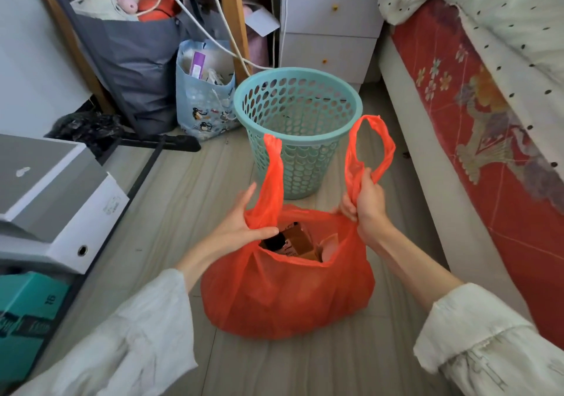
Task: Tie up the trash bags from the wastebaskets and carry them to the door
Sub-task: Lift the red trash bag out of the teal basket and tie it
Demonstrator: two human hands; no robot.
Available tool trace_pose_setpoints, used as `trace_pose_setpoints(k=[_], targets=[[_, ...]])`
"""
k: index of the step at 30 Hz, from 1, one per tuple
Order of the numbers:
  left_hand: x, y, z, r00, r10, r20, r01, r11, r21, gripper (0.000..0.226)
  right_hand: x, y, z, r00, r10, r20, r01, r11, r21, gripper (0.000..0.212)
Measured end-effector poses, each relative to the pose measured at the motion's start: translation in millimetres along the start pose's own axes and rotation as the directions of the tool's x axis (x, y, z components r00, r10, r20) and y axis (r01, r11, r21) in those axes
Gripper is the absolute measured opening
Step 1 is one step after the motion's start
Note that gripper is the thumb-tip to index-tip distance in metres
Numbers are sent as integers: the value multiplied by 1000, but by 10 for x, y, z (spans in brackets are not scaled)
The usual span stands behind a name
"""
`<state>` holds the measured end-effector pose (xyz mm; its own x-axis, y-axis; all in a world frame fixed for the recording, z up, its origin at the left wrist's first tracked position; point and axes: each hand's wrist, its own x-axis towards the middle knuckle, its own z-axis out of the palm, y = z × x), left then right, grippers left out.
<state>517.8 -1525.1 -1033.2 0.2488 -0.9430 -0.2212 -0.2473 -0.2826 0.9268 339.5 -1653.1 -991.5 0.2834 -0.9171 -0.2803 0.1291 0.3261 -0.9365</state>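
Note:
An orange plastic trash bag (283, 298) sits on the floor in front of me, its mouth open and cardboard scraps showing inside. My left hand (244, 228) grips the base of the bag's left handle, which stands upright. My right hand (366, 200) is closed around the bag's right handle loop, held up. Just behind the bag stands a teal perforated wastebasket (297, 148), upright and with no bag in it.
A bed with a red patterned mattress (476, 127) runs along the right. White boxes (55, 212) and a teal box (27, 319) lie at the left. A grey bag (137, 69), a light blue penguin bag (204, 102) and white drawers (329, 23) crowd the back.

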Motion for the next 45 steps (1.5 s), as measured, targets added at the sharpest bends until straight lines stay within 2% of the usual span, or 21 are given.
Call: trace_pose_setpoints(k=[3,5,7,8,9,10,12,14,15,16,18,20,23,26,29,32,35,37,39,41,45], targets=[[78,18,57,992,109,-68,-100,987,125,40,-24,-1,-20,1000,-11,10,11,1000,11,50],[90,66,166,969,207,-132,-196,976,91,17,-2,-7,-38,999,40,-17,-39,996,80,43],[98,107,236,951,190,-242,-231,961,-153,19,17,-5,-76,999,37,-35,-32,989,141,26],[103,141,236,951,125,-283,-222,914,-340,22,21,12,-113,999,-27,-40,30,997,64,20],[116,154,218,945,72,-319,-229,844,-485,23,12,36,-164,993,-114,-18,112,988,-108,16],[133,148,188,933,46,-357,-249,800,-546,24,14,73,-225,979,-201,45,205,927,-314,16],[156,150,129,906,54,-419,-294,792,-535,24,49,190,-314,939,-281,198,341,692,-636,13],[164,158,124,887,76,-456,-326,802,-500,23,75,255,-312,894,-301,331,436,426,-793,8],[164,166,130,884,65,-464,-324,799,-506,23,105,305,-294,876,-311,369,474,417,-775,14],[166,171,129,884,46,-465,-315,793,-521,22,91,308,-251,890,-303,340,454,534,-713,20],[167,157,107,875,21,-484,-304,802,-515,23,51,247,-176,968,-165,191,233,874,-426,45],[153,117,75,862,13,-507,-290,834,-470,24,78,248,-181,996,-59,69,71,980,-186,56],[144,70,104,874,-12,-486,-242,856,-457,25,78,294,-206,992,-11,-123,1,997,-83,43],[172,111,153,908,-79,-410,-180,811,-556,20,44,281,-181,989,146,4,-142,955,260,45],[175,118,146,923,-165,-349,-133,713,-688,25,1,169,-197,956,168,242,-244,912,330,78],[119,88,157,947,-147,-286,-109,690,-715,27,-40,119,-190,954,182,239,-264,889,375,85],[71,57,129,956,-105,-273,-147,634,-759,27,-63,142,-143,963,241,116,-267,822,504,59],[47,24,73,955,-97,-279,-183,544,-819,29,-91,150,-137,963,228,141,-268,831,488,54],[26,0,52,956,-84,-280,-200,510,-837,31,-112,143,-146,958,222,180,-281,850,445,50],[1,24,78,960,-65,-271,-193,548,-814,31,-140,159,-135,947,239,213,-304,882,360,46],[-11,139,191,960,-69,-271,-146,703,-696,27,-195,276,-75,910,312,273,-358,923,138,45]])
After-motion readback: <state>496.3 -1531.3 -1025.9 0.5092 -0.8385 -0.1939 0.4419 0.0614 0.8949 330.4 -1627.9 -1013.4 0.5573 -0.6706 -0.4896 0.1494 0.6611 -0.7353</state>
